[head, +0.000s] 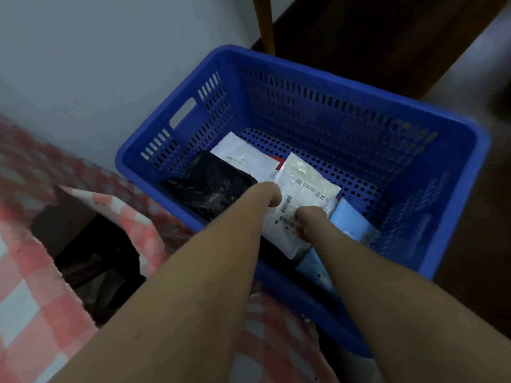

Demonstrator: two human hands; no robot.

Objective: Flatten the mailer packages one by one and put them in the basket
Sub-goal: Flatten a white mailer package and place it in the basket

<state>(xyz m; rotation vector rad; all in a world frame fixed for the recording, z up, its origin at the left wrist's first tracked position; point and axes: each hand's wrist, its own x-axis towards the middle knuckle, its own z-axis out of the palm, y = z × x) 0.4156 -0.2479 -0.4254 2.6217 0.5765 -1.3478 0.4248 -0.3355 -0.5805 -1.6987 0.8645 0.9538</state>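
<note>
Right now, from the head view, I have both arms reaching down into the blue basket [318, 106]. My left hand [266, 194] is curled onto the left edge of the labelled white mailer [301, 183], and my right hand [307, 219] pinches it lower down, towards the near end. Most of the fingers are hidden under the wrists, so I judge rather than see that both hands grip it. The mailer is already inside the basket, lying over the middle of the floor.

To finish this step well, I would lower it flat, smooth it outward from the label with straight fingers, and let go only once it lies level on the pile.

A black mailer [210, 183] lies towards the basket's left wall, and a second white mailer [240, 153] lies behind it. A light-blue mailer [351, 222] is tucked towards the near right, partly under the one I hold. A red sliver [279, 161] shows between the whites; I cannot tell what it is. A checked cloth [33, 272] lies outside the basket's left side.
</note>
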